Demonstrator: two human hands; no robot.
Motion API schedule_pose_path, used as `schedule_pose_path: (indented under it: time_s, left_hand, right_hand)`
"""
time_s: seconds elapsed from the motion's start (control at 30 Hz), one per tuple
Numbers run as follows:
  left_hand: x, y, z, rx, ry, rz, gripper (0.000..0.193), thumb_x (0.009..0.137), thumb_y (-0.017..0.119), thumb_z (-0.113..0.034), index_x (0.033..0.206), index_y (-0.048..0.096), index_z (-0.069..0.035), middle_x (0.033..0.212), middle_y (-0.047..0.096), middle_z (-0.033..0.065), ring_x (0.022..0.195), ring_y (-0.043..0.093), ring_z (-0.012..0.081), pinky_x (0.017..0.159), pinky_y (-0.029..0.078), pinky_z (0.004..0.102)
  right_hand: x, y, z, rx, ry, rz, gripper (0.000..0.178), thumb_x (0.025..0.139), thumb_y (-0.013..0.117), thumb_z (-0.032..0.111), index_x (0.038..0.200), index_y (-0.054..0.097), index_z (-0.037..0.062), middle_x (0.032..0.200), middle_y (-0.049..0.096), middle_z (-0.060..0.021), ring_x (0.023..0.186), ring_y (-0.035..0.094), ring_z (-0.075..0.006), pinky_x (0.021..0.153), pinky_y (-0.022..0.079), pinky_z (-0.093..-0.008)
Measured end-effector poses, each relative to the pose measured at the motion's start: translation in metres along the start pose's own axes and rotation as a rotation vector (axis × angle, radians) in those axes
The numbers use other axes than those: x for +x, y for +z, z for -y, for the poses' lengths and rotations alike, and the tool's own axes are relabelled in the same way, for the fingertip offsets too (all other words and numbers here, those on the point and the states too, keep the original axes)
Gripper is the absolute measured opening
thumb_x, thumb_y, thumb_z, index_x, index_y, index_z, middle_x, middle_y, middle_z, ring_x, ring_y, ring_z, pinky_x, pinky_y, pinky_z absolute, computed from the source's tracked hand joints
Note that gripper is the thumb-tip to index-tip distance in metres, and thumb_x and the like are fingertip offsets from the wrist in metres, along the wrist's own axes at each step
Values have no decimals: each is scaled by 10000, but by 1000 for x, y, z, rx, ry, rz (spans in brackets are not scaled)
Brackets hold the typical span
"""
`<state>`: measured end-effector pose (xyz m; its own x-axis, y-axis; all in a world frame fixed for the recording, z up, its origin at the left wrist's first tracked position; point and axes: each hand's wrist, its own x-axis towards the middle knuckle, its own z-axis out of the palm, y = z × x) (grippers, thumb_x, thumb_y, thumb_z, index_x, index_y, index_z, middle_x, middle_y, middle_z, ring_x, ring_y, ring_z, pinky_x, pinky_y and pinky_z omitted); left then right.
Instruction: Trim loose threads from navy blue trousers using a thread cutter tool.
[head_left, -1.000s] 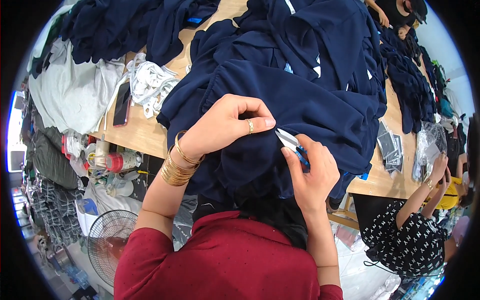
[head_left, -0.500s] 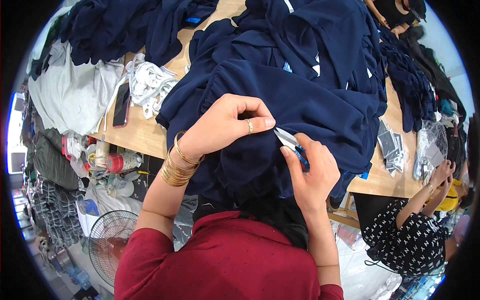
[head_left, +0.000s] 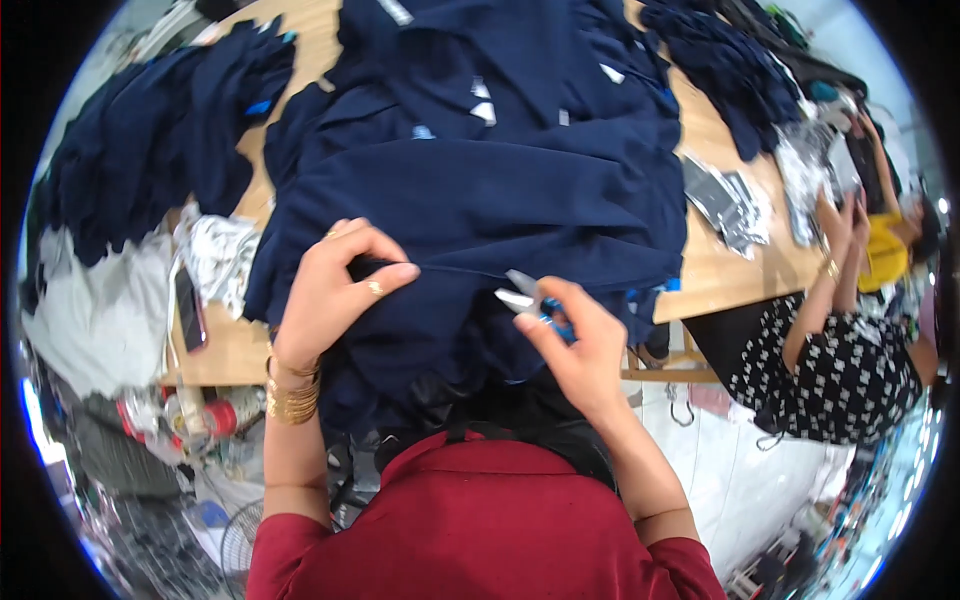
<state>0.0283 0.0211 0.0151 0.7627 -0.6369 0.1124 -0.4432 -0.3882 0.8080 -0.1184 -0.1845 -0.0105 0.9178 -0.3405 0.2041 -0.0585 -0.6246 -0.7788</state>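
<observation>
A dark navy garment point(head_left: 450, 200) spreads over the table in front of me and hangs down toward my lap. My left hand point(head_left: 330, 295), with rings and gold bangles, pinches a fold of it between thumb and forefinger. From there a taut edge of cloth runs right toward the snips. Blue-handled thread snips point(head_left: 517, 299) sit in my right hand point(head_left: 585, 345), their two pale blades spread apart beside that edge. Whether a thread lies between the blades is too fine to see. Small white labels point(head_left: 484, 112) show on the navy cloth farther back.
Left on the wooden table point(head_left: 235, 360) are a phone point(head_left: 190, 310), white strips point(head_left: 218, 255) and more navy clothing point(head_left: 165, 150). Flat plastic packets point(head_left: 730, 205) lie to the right, near a co-worker in a patterned black garment point(head_left: 820, 385). A fan point(head_left: 238, 540) stands lower left.
My view has shifted, so the table contents sit elsewhere in it. My hands have drawn farther apart, stretching the cloth edge between them, and the snips' blades are spread wider.
</observation>
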Motion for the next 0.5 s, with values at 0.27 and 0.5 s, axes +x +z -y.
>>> schedule_pose_path:
  time_s: [0.27,0.5]
  left_hand:
    - [-4,6,1,212,61,-121,76,776,638,-75,760,603,-9,762,575,64,727,513,202,724,387,292]
    - [-9,10,-6,387,65,-125,83,781,639,-69,768,586,-6,756,561,65,730,507,219,729,384,298]
  right_hand:
    - [-13,-94,-119,-97,297,-552,308,829,642,161,1079,567,-4,890,616,-92,780,552,-126,708,445,-263]
    - [-22,-102,-230,-489,447,-480,400,810,621,148,1171,540,-5,1013,519,-178,904,551,-315,791,449,-363]
